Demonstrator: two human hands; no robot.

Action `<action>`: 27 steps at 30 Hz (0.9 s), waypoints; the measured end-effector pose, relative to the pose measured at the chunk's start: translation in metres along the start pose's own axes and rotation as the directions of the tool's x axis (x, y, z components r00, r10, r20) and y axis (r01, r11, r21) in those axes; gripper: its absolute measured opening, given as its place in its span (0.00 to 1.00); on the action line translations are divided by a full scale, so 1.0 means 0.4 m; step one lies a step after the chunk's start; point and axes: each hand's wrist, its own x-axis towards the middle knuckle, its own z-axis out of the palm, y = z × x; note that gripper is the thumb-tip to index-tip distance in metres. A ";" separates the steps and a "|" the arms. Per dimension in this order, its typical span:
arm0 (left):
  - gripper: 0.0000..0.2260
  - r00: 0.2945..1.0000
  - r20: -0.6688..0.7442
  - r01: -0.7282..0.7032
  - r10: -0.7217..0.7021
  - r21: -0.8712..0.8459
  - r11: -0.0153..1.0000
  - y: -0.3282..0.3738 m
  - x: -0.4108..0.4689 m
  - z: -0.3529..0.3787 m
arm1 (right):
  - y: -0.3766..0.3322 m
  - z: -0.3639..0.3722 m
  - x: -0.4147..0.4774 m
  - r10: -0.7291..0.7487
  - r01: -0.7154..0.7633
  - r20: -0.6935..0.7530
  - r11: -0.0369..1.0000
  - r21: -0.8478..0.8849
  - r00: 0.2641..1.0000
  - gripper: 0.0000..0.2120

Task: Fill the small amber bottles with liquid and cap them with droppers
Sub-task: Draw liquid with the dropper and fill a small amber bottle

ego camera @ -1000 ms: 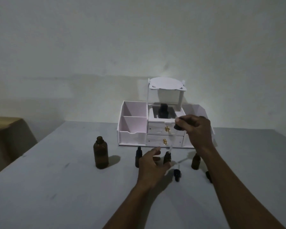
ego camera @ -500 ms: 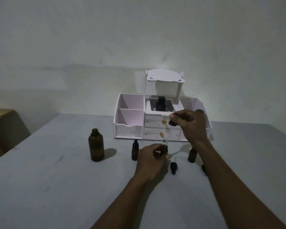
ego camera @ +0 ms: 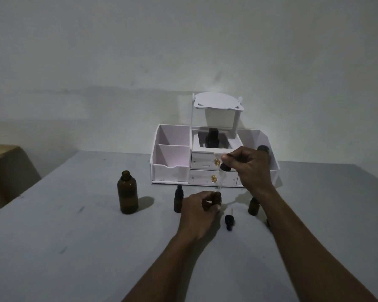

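left hand (ego camera: 200, 211): wrapped round a small amber bottle (ego camera: 217, 198) standing on the grey table (ego camera: 74, 247), only neck and shoulder visible past the fingers
right hand (ego camera: 248, 167): pinching the black bulb of a dropper (ego camera: 225, 167), glass tube slanting down-left, tip right at the mouth of the held bottle
tip in or just above the mouth: cannot tell, too dim
second small bottle (ego camera: 178, 201): upright, just left of the left hand, dark cap on
third small bottle (ego camera: 254, 206): upright, under the right wrist, partly hidden
spare dropper (ego camera: 229, 222): lying on the table between the two forearms, bulb toward the camera
large amber bottle (ego camera: 127, 195): upright, uncapped, well left of the small ones
white organiser (ego camera: 214, 153): behind everything, two drawers with gold knobs, a dark bottle in its centre top compartment
another dark cap (ego camera: 263, 149): visible behind the right hand, at the organiser's right side
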 end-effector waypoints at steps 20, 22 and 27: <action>0.11 0.987 0.156 0.012 -0.022 0.065 0.998 -0.027 -0.128 -0.176 | -0.131 0.010 -0.003 -0.125 0.130 -0.050 0.986 0.105 0.991 0.04; 0.09 0.988 0.148 0.042 -0.046 0.032 0.999 -0.056 -0.137 -0.258 | -0.162 0.039 -0.015 -0.136 0.137 -0.017 0.979 0.154 0.991 0.06; 0.06 0.976 -0.160 0.142 -0.149 -0.057 0.988 -0.138 -0.146 -0.438 | -0.221 0.148 -0.024 -0.133 0.114 0.037 0.942 0.317 0.990 0.05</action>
